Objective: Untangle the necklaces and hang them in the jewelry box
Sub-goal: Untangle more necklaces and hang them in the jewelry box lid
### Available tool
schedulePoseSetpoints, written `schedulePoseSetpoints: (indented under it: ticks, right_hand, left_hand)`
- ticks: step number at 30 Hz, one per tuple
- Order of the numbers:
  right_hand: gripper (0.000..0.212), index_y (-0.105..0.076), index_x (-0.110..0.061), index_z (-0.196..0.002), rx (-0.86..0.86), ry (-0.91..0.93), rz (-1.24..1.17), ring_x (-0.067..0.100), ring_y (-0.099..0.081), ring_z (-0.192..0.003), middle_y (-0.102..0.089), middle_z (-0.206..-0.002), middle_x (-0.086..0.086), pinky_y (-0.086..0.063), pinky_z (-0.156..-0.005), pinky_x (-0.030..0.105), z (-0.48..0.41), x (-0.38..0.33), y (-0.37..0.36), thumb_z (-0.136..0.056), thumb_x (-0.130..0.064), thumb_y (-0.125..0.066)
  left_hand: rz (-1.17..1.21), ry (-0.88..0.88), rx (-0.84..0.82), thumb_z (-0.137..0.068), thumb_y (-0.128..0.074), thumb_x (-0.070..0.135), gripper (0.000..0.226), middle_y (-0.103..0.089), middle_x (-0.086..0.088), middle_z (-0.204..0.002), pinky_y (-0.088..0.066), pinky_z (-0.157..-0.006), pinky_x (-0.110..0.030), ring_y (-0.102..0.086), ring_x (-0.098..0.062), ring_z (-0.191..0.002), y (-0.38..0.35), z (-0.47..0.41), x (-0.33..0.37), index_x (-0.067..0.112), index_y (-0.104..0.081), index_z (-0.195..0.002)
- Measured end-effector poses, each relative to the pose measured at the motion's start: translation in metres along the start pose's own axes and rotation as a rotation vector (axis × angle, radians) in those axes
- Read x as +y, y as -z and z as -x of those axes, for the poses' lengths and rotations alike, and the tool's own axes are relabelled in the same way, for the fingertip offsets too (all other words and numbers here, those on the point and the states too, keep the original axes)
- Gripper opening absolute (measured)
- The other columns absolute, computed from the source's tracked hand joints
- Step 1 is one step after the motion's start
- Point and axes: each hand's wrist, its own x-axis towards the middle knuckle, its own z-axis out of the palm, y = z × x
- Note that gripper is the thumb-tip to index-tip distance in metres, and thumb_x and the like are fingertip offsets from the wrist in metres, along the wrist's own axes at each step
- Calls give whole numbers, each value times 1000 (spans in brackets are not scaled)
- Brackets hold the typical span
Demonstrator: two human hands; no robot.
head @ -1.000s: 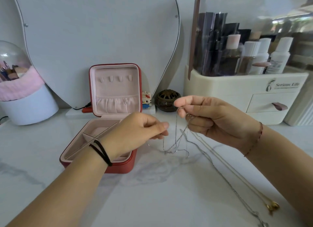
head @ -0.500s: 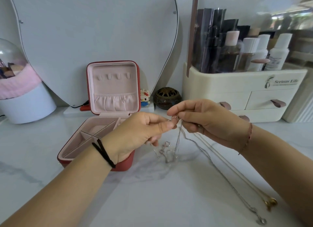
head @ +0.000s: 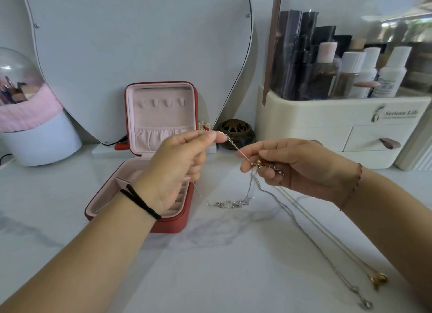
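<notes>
A left hand [head: 177, 163] and right hand [head: 292, 165] pinch one thin chain [head: 233, 146] taut between them, the jewelry box [head: 161, 116] open just behind the left grip; limp, light and easily kinked, it likely wants holding close beside the knot [head: 259, 164] at the right fingertips.

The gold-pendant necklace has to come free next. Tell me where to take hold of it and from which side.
Probably pinch the gold pendant from above, coming from the near right. It lies free on the table, apart from the silver chain, and is its bulkiest part; the upper end is bunched in the right hand.
</notes>
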Motion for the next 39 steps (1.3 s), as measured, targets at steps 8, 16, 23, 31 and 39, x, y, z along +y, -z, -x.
schedulePoseSetpoints:
  ticks: [8,16,23,31,39]
  right_hand:
    - [24,-62,4,-110,-26,-56,25,8,-42,-50,-65,-83,12,-35,-45,15,0,1,0,-93,-1,-46]
    - [24,-62,-1,-110,-30,102,28,6,-39,-49,-66,-82,10,-38,-48,12,1,1,-3,-89,-2,-50]
    - [27,-64,-2,-105,-40,163,-69,3,-31,-37,-68,-76,7,-34,-48,16,-2,6,-11,-80,-9,-57]
    - [43,-60,-8,-116,-15,-1,-45,4,-21,-35,-71,-106,11,-30,-43,15,2,5,-20,-94,-38,-39]
    - [26,-56,-11,-120,138,148,105,5,-22,-39,-69,-114,9,-22,-40,16,5,-2,-13,-98,-13,-42]
  left_hand:
    - [102,-100,108,-95,-47,19,25,-33,5,-51,-25,-44,-21,-26,-7,-42,7,-2,7,12,-70,-86]
    - [-397,-104,43,-86,-64,29,13,-65,3,-76,-48,-72,-20,-60,-7,-73,-7,2,-5,17,-68,-86]
    - [-17,134,-344,-80,-68,26,45,-67,-17,-113,-48,-98,-35,-65,-27,-106,-23,11,-12,2,-59,-116]
    - [45,312,-261,-88,-58,14,16,-68,-6,-75,-53,-62,-26,-52,-10,-46,-27,11,-18,3,-65,-97]
    - [57,230,-144,-97,-42,27,32,-65,-6,-64,-53,-56,-25,-51,-12,-42,-22,6,-10,5,-63,-86]
